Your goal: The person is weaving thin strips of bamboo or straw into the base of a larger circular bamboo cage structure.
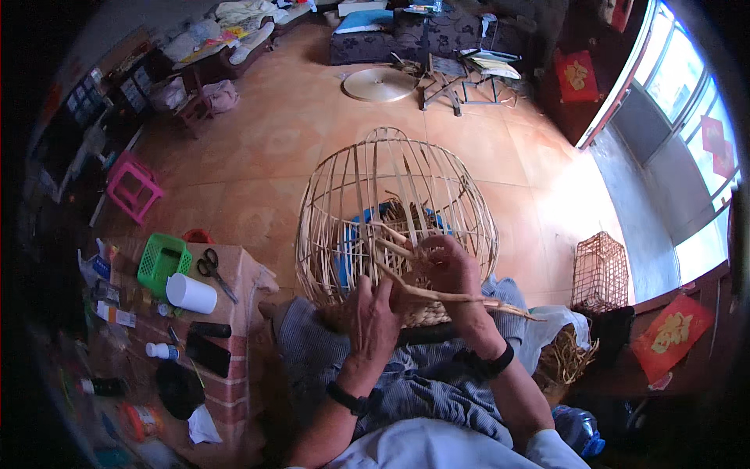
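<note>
We see basket frame [394, 211] resting on lap, tilted away, ribs open. Our left hand [373, 313] presses woven rim, fingers curled on it. Our right hand [449, 270] closed around strip [461, 297], which runs rightward past wrist. Desk [234, 375] at left carries scissors [211, 267], white cup [191, 293].

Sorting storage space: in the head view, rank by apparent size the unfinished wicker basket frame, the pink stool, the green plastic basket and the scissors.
1. unfinished wicker basket frame, by far the largest, though it is also nearest the camera.
2. pink stool and green plastic basket: they look alike, so no ranking.
3. scissors, smallest.
</note>
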A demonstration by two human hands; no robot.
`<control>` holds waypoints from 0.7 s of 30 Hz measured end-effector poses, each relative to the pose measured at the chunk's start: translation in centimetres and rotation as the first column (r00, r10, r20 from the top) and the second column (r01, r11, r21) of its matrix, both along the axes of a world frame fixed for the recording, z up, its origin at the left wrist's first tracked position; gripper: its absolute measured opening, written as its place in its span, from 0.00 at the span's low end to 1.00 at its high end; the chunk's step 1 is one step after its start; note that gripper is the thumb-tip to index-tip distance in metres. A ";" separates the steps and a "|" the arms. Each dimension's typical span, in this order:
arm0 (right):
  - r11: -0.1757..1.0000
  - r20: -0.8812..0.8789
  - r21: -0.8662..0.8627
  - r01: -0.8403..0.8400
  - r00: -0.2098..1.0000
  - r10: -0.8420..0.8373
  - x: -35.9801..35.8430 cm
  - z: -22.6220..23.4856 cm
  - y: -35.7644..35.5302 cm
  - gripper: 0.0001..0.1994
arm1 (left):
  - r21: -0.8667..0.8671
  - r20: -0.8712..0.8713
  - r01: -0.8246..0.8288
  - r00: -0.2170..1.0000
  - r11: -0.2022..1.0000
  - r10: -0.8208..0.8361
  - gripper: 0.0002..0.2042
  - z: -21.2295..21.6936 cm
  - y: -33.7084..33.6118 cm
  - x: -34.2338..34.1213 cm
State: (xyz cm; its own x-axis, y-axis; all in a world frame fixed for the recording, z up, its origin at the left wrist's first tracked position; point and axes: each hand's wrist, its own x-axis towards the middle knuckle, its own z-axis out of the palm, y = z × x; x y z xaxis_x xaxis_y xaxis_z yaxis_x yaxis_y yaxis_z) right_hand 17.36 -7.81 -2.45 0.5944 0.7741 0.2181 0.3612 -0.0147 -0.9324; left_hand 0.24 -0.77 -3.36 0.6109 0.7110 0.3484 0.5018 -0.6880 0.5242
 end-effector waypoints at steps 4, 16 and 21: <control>0.989 -0.620 0.150 -0.003 0.778 0.097 0.3 -0.3 -2.4 0.17 | -0.091 0.053 -0.061 0.996 0.994 0.066 0.13 0.5 -0.2 0.7; 1.000 -0.830 -0.005 0.030 0.558 -0.021 -1.9 -2.6 -10.9 0.17 | -0.059 0.038 0.043 0.998 0.997 -0.041 0.21 0.9 -0.1 -0.4; 0.999 -0.718 0.023 -0.047 0.694 0.049 1.8 -0.6 -8.6 0.20 | 0.046 0.033 0.136 0.990 0.990 -0.138 0.22 1.3 0.2 -2.2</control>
State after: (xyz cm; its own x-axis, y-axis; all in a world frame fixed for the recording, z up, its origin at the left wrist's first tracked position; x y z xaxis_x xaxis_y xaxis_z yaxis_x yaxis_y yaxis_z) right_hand 19.18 -16.43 -3.06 0.5331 0.8059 -0.2577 -0.4188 -0.0133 -0.9080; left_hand -1.97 -0.54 -2.03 0.6880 0.6048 0.4011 0.3823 -0.7718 0.5081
